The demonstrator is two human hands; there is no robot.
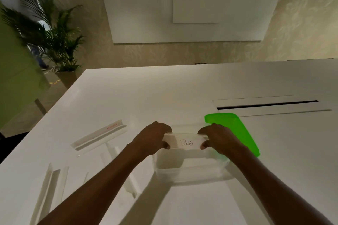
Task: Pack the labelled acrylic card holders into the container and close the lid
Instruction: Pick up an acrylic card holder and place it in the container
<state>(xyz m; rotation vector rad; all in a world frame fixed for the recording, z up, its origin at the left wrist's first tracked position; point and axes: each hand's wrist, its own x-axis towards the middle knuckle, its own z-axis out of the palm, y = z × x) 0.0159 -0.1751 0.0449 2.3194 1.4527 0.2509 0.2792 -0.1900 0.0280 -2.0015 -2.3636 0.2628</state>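
Observation:
An acrylic card holder [185,142] with a card reading "Dog" is held level above the clear plastic container [192,171]. My left hand [152,139] grips its left end and my right hand [218,139] grips its right end. The green lid [236,129] lies flat on the table just right of the container, partly behind my right hand. Another holder with a red label [99,138] lies to the left. Several more clear holders [48,190] lie near the front left; one is partly hidden under my left forearm.
The white table [164,93] has a long cable slot [267,105] at the back right. Beyond the table's left edge stands a potted palm [54,29], with a green panel nearer me. A wall runs behind the table.

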